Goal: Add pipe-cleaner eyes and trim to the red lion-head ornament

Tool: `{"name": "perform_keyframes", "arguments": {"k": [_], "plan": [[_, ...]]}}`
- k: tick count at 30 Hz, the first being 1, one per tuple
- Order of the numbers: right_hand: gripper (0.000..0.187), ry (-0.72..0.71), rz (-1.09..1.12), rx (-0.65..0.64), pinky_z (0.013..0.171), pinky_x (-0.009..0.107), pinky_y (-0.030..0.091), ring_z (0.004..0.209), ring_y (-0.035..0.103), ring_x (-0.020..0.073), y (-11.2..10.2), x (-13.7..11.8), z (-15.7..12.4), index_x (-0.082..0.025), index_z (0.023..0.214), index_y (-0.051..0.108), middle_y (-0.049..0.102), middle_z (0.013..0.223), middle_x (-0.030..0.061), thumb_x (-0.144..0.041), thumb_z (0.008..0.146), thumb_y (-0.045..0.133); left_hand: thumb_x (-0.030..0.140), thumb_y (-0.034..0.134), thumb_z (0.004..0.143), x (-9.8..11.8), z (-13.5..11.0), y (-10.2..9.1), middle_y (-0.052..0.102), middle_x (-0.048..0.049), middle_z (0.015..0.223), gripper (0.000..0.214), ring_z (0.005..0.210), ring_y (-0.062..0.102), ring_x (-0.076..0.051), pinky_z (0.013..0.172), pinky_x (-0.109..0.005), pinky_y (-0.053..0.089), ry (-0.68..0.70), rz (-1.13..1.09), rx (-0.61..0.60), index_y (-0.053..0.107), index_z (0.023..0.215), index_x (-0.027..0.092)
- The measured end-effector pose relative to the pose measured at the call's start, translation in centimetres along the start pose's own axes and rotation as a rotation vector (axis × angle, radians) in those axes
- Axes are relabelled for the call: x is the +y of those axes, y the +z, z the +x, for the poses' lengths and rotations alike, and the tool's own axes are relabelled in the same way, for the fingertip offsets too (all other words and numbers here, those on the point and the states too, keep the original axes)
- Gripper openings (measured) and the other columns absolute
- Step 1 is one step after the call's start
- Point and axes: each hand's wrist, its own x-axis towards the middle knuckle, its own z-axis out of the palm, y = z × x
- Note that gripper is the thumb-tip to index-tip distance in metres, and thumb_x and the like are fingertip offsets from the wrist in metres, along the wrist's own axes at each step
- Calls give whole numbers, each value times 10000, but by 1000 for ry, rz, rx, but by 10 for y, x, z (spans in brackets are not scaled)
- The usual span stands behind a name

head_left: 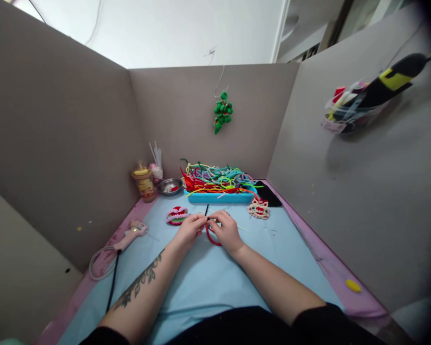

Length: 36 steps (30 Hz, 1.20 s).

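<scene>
My left hand and my right hand meet over the middle of the blue cloth, fingertips pinched close together. Between them is a black pipe cleaner, one end pointing up past the fingers. A red pipe cleaner curves below the fingertips in a loop; where it joins the black one is hidden by my fingers. Just left of my left hand lies a pink, red and green fuzzy piece. To the right of my right hand rests a cream and red animal-face piece.
A blue tray heaped with colourful pipe cleaners stands at the back. Left of it are a metal bowl and a brown cup. A pink glue gun with its cord lies at left. Grey panels enclose three sides.
</scene>
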Motion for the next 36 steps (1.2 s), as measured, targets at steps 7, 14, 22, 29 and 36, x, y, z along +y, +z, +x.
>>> {"name": "perform_keyframes", "arguments": {"k": [7, 14, 22, 29, 36], "plan": [[94, -10, 0, 11, 743, 322, 468, 767, 579, 178, 0, 1, 1, -210, 756, 643, 631, 754, 36, -175, 802, 569, 356, 699, 630, 0, -1, 0, 420, 56, 537, 269, 475, 316, -51, 446, -203, 181, 2, 2, -21, 547, 652, 136], [104, -11, 11, 1, 742, 321, 462, 764, 578, 178, -2, 0, 2, -208, 736, 630, 629, 736, 34, -174, 803, 558, 357, 704, 641, -1, -1, 0, 422, 52, 547, 272, 480, 322, -50, 441, -201, 180, 4, -10, -61, 552, 645, 132], [109, -4, 24, -26, 738, 320, 460, 766, 576, 178, -2, 0, 4, -212, 727, 629, 626, 733, 34, -174, 797, 555, 367, 713, 634, -2, -1, -1, 440, 44, 561, 290, 474, 326, -44, 429, -196, 177, -17, -33, -64, 543, 634, 131], [147, 124, 125, -62, 709, 298, 468, 762, 568, 164, -5, 0, 6, -209, 889, 649, 634, 867, 43, -185, 766, 572, 387, 729, 615, 0, 0, 0, 449, 42, 558, 319, 471, 321, -43, 427, -195, 169, -4, -35, -25, 539, 630, 131], [102, 335, 187, -63, 656, 263, 460, 711, 554, 146, -4, 2, 8, -181, 792, 624, 608, 839, 37, -256, 745, 573, 438, 726, 613, 0, 1, 0, 468, 47, 547, 345, 468, 342, -50, 433, -194, 207, 39, 31, 23, 555, 648, 140]]}}
